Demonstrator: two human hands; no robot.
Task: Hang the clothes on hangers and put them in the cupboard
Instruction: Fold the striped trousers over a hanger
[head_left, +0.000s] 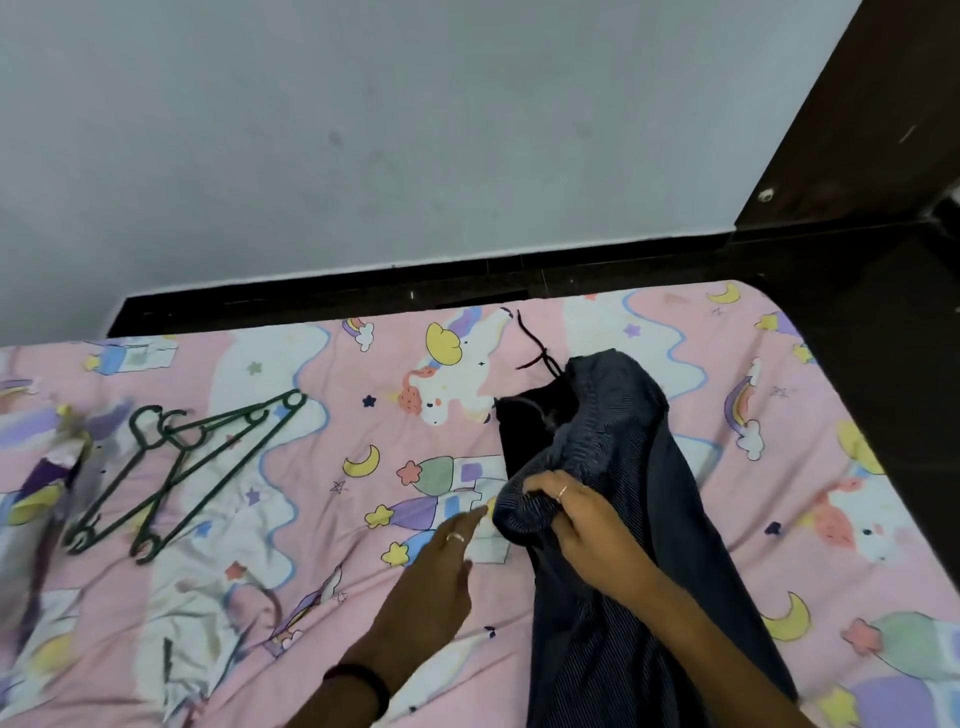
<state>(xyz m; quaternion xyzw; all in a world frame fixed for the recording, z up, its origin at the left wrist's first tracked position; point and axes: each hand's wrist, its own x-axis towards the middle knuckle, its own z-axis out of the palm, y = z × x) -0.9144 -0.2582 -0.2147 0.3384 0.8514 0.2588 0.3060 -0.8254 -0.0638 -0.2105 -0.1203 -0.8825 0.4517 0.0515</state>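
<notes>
The dark blue trousers (618, 499) lie on the bed (322, 374) at about 4 o'clock; they look soft, light and floppy. The right hand (582, 525) pinches the waistband, a good place to hold. The left hand (431, 587) reaches with straight fingers, holding nothing. The green hangers (176, 467) wait at 9 o'clock.

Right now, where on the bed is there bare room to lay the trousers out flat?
Bare sheet lies between the green hangers and the dark trousers, where the left hand reaches. A narrower strip runs right of the trousers to the bed edge. Far left is crowded with blurred clothes.
</notes>
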